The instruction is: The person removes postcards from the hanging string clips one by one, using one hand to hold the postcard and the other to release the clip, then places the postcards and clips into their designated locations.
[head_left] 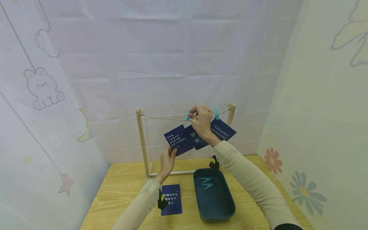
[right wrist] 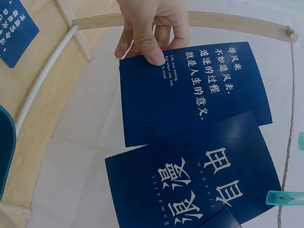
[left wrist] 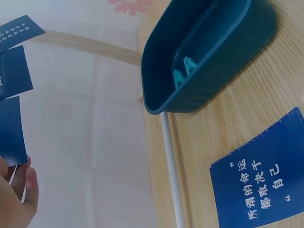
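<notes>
My left hand [head_left: 167, 162] pinches the lower edge of a dark blue printed card [head_left: 174, 135], thumb in front, below a string [head_left: 164, 118]. The right hand [head_left: 202, 122] is up at the string, pinching a light blue clothespin [head_left: 188, 116] above that card. A second blue card [right wrist: 185, 175] overlaps the held one, and a clothespin [right wrist: 285, 197] fastens it to the string. Farther right, a third card [head_left: 225, 129] hangs tilted under another clothespin [head_left: 216, 113]. In the right wrist view my right fingers are out of frame.
The string spans a wooden frame [head_left: 141, 140] with a white bottom rod [head_left: 181, 172]. On the wooden table, a dark teal bin [head_left: 215, 204] holds clothespins [head_left: 206, 183]. Left of it lies a blue card [head_left: 171, 199]. Printed cloth walls stand behind and beside the table.
</notes>
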Motion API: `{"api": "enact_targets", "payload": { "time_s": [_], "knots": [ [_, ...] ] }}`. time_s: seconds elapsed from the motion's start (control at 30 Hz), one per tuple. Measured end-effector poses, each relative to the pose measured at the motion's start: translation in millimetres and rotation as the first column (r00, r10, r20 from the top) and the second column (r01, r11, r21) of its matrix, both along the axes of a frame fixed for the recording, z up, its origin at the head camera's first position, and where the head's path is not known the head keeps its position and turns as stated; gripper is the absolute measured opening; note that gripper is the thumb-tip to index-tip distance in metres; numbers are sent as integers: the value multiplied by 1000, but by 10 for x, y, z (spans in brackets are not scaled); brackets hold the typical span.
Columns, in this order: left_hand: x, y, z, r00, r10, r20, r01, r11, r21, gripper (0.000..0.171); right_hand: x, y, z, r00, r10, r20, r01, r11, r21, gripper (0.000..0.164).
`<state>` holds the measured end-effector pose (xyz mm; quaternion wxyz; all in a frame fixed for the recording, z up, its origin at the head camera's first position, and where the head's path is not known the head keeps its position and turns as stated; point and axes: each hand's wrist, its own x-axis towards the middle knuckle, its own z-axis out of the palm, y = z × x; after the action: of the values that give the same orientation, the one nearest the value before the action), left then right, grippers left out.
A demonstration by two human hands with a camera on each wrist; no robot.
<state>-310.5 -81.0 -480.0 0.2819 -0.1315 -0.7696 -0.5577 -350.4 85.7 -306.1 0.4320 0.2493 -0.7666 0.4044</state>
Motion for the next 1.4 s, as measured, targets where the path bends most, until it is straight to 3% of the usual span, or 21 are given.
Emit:
{"api": "enact_targets", "payload": {
  "time_s": [0.2,0.37,0.73,1.0,1.13,1.23,1.4],
  "knots": [
    [15,-26,-51,1000,-1,-12,1,1000,-7,8,41,49,-32,998,11,-58,-9,1000,22,18],
    [58,-55,-104,1000,-1,22,1,1000,1,8,48,104,-102,997,17,-72,-13,998,60,21],
    [98,-120,-254,997,-8,77,10,1000,-19,8,70,182,-449,988,21,-152,-5,994,105,23],
    [166,-155,-307,992,-1,123,2,1000,-8,7,105,175,-658,990,40,-132,-19,987,158,26],
    [179,-171,-348,994,-6,112,6,1000,-3,6,116,166,-758,990,61,-129,-36,981,193,22],
    [189,-191,-400,996,-12,91,14,1000,-18,6,140,165,-827,990,71,-118,-46,978,204,20],
    [210,-254,-517,993,-23,118,29,999,-41,8,187,178,-940,994,73,-78,-54,975,217,16]
  ]
}}
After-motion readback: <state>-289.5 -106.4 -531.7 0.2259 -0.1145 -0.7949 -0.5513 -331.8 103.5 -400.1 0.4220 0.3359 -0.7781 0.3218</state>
